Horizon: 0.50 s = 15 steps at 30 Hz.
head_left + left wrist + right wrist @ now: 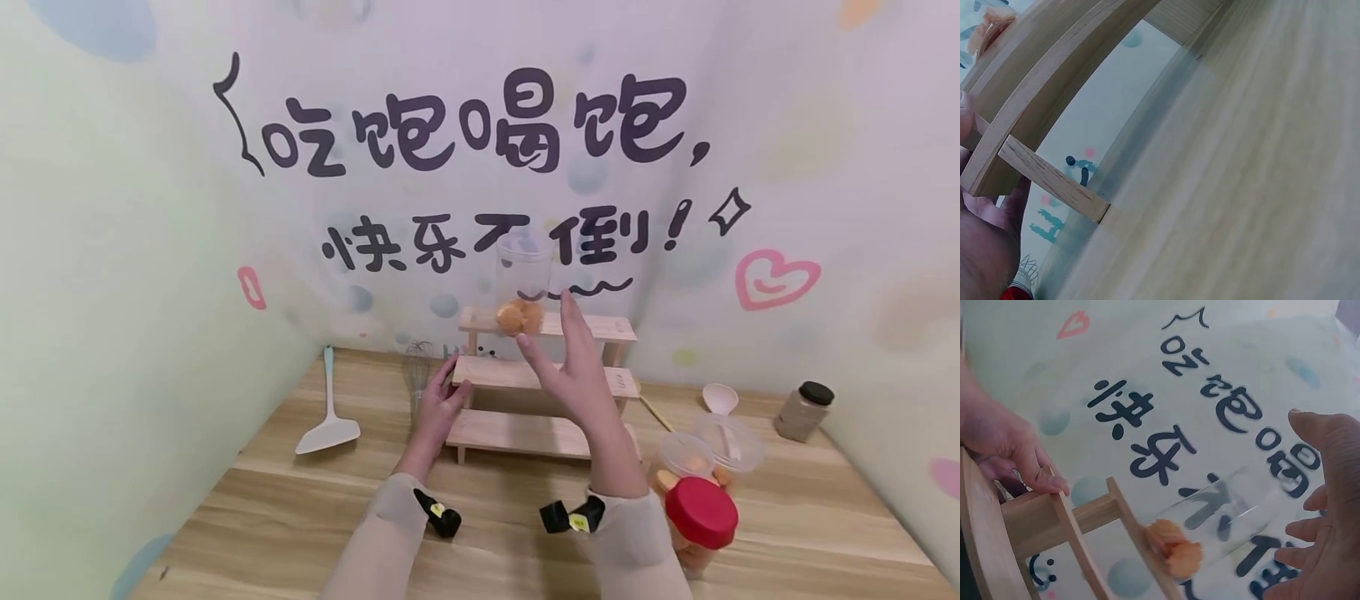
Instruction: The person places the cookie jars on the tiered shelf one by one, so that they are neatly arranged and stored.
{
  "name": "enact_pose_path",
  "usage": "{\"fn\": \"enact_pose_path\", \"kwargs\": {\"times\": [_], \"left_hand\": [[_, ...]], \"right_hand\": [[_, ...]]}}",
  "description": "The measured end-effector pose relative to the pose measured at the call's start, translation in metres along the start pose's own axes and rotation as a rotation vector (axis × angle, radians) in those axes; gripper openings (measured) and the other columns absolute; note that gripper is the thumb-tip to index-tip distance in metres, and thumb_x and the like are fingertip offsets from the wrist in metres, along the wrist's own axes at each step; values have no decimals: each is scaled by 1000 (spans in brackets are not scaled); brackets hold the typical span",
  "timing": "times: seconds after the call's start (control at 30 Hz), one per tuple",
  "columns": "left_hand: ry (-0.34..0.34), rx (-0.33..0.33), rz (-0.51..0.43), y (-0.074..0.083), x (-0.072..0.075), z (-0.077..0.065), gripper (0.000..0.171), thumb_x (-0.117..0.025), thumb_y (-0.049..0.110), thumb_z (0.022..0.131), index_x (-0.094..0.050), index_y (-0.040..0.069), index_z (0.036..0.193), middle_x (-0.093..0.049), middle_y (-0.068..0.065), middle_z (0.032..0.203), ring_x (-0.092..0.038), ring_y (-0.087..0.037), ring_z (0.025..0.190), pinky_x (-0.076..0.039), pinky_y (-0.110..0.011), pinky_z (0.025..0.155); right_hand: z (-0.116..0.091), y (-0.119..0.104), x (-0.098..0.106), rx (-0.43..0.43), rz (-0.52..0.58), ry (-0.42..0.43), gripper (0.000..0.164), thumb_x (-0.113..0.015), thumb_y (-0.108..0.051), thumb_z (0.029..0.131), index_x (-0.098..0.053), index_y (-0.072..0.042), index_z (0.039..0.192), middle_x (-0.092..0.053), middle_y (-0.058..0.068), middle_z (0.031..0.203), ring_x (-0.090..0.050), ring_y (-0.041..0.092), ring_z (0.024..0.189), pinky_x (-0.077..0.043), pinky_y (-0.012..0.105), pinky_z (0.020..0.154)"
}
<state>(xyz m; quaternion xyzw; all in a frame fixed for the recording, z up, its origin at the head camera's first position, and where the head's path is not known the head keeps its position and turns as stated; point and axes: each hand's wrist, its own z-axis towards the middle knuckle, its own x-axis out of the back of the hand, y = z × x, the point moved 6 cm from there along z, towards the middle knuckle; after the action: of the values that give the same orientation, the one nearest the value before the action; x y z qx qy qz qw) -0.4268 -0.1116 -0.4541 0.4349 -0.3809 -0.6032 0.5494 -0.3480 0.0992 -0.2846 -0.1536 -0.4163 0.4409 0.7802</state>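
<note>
A three-tier wooden step rack [517,429] stands on the table against the wall. At its left end, my left hand [438,408] grips the middle tier, with the thumb over the board's edge in the right wrist view. On the top tier stands a clear container [525,275] with a few orange, crisp-like pieces [1175,547] at its bottom. Just right of the container, my right hand [581,383] is raised with thumb and fingers spread. In the right wrist view, a gap shows between this hand and the container wall.
Left of the rack lie a white spatula [330,433] and a wire whisk [418,367]. To the right are a red-lidded jar [701,512], clear plastic tubs [682,450], a pale ladle [720,398] and a black-lidded jar [798,417].
</note>
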Motion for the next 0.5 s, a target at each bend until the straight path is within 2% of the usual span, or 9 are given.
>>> {"fn": "enact_pose_path", "kwargs": {"times": [0.13, 0.27, 0.4, 0.5], "left_hand": [[11, -16, 30, 3, 7, 4, 64, -69, 17, 97, -40, 13, 154, -35, -13, 160, -42, -39, 139, -44, -41, 110], [3, -18, 24, 3, 8, 5, 63, -68, 16, 97, -41, 15, 154, -35, -13, 160, -43, -38, 139, -44, -40, 109], [-8, 3, 22, 2, 5, 2, 63, -67, 15, 98, -40, 16, 155, -35, -15, 159, -45, -38, 138, -45, -38, 108], [-21, 2, 7, 1, -1, -1, 62, -66, 14, 99, -39, 14, 155, -35, -15, 159, -45, -38, 137, -46, -38, 108]], "right_hand": [[-21, -15, 24, 29, -63, -82, 87, -64, -49, 96, -16, -19, 162, -17, 0, 167, -18, 23, 152, -21, 53, 122], [-49, -13, 56, 94, -113, -96, 77, -70, -36, 96, -30, -22, 159, -34, 1, 161, -33, 23, 147, -32, 52, 118], [-83, 6, 88, 221, -104, -29, 60, -75, -13, 91, -53, -14, 146, -57, 4, 144, -53, 19, 132, -44, 31, 110], [-110, 23, 112, 346, -27, 12, 47, -75, 4, 85, -63, 0, 131, -67, 13, 127, -61, 17, 119, -46, 19, 102]]}}
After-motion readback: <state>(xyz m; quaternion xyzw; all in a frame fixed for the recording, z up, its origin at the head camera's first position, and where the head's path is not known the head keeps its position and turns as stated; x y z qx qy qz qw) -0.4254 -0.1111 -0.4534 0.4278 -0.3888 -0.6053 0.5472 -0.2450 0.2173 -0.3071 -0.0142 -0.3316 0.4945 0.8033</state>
